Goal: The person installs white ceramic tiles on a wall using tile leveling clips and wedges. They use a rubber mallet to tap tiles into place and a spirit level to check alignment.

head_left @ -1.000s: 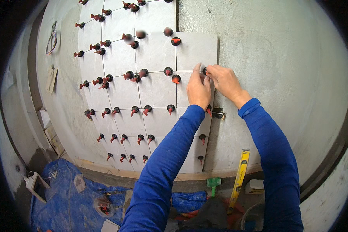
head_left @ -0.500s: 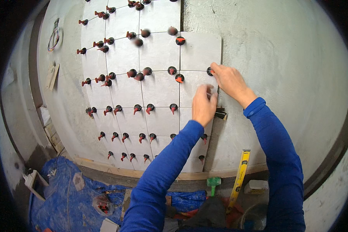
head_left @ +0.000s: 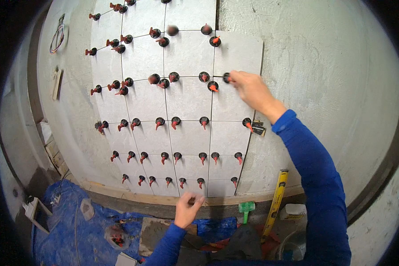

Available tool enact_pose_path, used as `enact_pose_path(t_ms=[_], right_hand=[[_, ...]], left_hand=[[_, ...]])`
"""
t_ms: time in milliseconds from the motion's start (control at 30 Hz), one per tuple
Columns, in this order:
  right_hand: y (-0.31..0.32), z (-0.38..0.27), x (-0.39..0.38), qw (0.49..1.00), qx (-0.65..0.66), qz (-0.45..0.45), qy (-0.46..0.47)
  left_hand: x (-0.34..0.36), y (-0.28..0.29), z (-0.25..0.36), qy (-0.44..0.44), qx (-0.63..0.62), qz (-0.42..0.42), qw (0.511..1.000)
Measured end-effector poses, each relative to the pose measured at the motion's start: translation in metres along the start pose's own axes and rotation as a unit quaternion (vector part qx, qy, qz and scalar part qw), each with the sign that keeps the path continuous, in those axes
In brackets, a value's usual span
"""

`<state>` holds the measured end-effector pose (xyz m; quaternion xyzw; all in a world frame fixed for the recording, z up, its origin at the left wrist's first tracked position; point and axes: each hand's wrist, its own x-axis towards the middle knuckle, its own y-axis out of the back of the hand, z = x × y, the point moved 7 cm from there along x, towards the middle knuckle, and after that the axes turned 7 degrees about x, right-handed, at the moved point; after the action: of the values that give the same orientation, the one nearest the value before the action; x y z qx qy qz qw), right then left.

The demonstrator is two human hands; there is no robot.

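My right hand [head_left: 256, 92] is up at the tiled wall, its thumb and fingers closed on the handle of a round black tile levelling clip [head_left: 226, 77]. That clip sits on the horizontal joint between an upper grey tile [head_left: 238, 55] and the tile below it [head_left: 226, 106]. Just left of it is another clip with an orange handle [head_left: 213, 86]. My left hand [head_left: 188, 209] is low, in front of the wall's foot, fingers curled toward the thumb; whatever they may hold is too blurred to make out.
Several red-handled clips [head_left: 175, 122] line the other joints. Bare wall [head_left: 314, 88] lies to the right. Below stand a yellow spirit level [head_left: 275, 204], a green mallet [head_left: 246, 207] and a white tub [head_left: 293, 211]. Blue sheeting [head_left: 66, 230] covers the floor at left.
My left hand has dropped from the tiles down to the foot of the wall. My right hand has shifted left along the same joint. The view has moved slightly.
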<state>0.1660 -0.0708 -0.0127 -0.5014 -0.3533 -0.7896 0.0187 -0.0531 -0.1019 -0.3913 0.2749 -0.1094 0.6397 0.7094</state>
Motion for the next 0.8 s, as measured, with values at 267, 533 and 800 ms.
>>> enact_pose_path(t_ms=[267,533,800], right_hand=[[-0.020,-0.020,0.026,0.998,-0.056,0.010,-0.040],[-0.016,-0.014,0.013,0.999,-0.019,0.026,0.005],[-0.023,-0.019,0.020,0.996,-0.089,0.007,0.001]], left_hand=[[-0.154,0.057,-0.150,0.195,0.036,0.054,0.979],[-0.252,0.064,-0.218,0.290,-0.111,0.106,0.945],[-0.257,0.063,-0.238,0.317,-0.064,0.108,0.940]])
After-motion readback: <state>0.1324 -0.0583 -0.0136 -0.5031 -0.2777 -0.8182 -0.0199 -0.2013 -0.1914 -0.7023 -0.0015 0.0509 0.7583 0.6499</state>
